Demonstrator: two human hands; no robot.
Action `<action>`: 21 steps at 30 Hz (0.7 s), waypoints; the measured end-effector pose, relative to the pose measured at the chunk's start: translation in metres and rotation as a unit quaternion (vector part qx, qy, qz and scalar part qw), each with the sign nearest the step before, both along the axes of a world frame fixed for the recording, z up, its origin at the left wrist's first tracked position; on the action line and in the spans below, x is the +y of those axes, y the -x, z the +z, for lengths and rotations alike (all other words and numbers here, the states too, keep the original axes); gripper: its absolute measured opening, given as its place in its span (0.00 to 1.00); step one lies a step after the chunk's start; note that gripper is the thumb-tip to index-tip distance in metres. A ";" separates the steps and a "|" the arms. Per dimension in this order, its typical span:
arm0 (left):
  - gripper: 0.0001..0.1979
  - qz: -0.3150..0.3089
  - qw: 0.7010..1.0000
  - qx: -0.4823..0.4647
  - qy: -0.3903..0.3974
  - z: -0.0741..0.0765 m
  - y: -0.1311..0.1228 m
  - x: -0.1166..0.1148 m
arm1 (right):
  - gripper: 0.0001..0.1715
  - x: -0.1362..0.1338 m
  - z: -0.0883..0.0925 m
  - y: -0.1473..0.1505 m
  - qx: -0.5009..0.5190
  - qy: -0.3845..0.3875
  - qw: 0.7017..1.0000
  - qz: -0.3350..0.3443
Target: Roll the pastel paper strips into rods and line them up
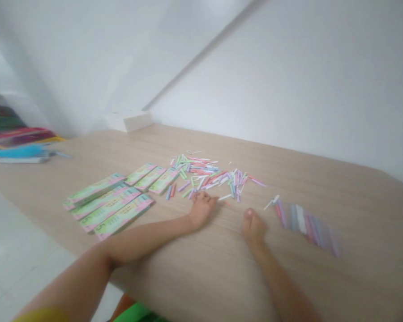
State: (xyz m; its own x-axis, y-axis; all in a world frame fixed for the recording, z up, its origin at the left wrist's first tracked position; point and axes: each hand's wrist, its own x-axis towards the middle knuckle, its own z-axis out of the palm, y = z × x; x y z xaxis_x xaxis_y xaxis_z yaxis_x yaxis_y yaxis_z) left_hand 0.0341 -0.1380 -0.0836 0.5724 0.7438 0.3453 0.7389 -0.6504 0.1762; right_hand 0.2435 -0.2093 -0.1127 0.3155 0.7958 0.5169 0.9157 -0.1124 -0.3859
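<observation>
A loose pile of thin pastel sticks (pixel 204 172), chalk-like in pink, white, green, blue and purple, lies spread over the wooden table. At its near edge rests my left hand (pixel 201 211), palm down, its fingers apart and touching or just above a few sticks. One white stick (pixel 225 197) lies right by its outstretched digit. My right hand (pixel 254 227) is closed with the thumb on top, a little right of the left one; whatever it holds is hidden. Further right, a blurred row of sticks (pixel 300 219) lies side by side, with several loose ones at its left end.
Several flat green-and-pink boxes (pixel 112 214) lie in two groups left of the pile. A white box (pixel 129 120) stands at the back by the wall. Blue and other coloured items (pixel 20 152) sit at the far left. The table's near edge (pixel 127 286) runs below my arms.
</observation>
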 end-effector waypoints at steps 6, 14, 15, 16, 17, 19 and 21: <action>0.20 -0.071 0.997 -0.018 0.035 -0.018 0.023 -0.038 | 0.31 -0.002 0.001 0.002 -0.071 0.128 0.981 0.126; 0.21 -0.104 0.988 -0.066 0.094 -0.020 0.024 -0.045 | 0.26 -0.006 0.006 0.004 -0.151 0.170 0.945 0.235; 0.20 -0.103 0.986 -0.073 0.108 -0.020 0.023 -0.043 | 0.26 -0.007 0.007 0.003 -0.155 0.168 0.942 0.247; 0.20 -0.102 0.984 -0.077 0.121 -0.019 0.022 -0.042 | 0.26 -0.007 0.007 0.003 -0.157 0.166 0.939 0.259; 0.19 -0.103 0.982 -0.080 0.134 -0.017 0.022 -0.041 | 0.25 -0.008 0.008 0.002 -0.159 0.164 0.936 0.268; 0.19 -0.111 0.978 -0.083 0.153 -0.015 0.022 -0.038 | 0.24 -0.009 0.010 0.003 -0.172 0.166 0.932 0.272; 0.17 -0.128 0.973 -0.085 0.171 -0.014 0.023 -0.036 | 0.23 -0.012 0.012 0.006 -0.203 0.174 0.929 0.255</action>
State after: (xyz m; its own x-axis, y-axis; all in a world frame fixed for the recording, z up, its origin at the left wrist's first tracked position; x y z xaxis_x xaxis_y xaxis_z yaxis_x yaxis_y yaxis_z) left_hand 0.0116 -0.1737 -0.0979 0.7098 0.6726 0.2092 0.5017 -0.6912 0.5201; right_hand 0.2378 -0.2216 -0.1008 -0.3133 0.9296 0.1943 0.9463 0.3227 -0.0180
